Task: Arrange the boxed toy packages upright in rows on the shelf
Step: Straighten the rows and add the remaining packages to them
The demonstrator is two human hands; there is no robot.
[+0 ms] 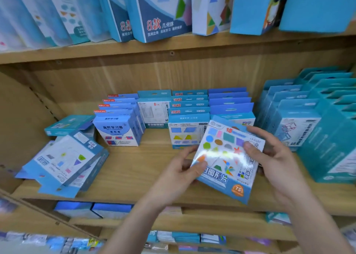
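You're mid-placement on the light wooden shelf [134,169]. Rows of upright blue-and-white cardboard boxes [188,107] stand at the back, and a toppled heap of flat blue boxes [65,163] lies at the left (probably next in line). The glossy white-and-blue box printed with coloured shapes [227,157] is tilted above the shelf's front, gripped at its sides by your left hand [185,170] and right hand [273,157]. I'd stand it upright, then set it before the row just behind.

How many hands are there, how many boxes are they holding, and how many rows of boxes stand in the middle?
Hands: 2, left hand and right hand
Held box: 1
Middle rows: 4
Total: 7
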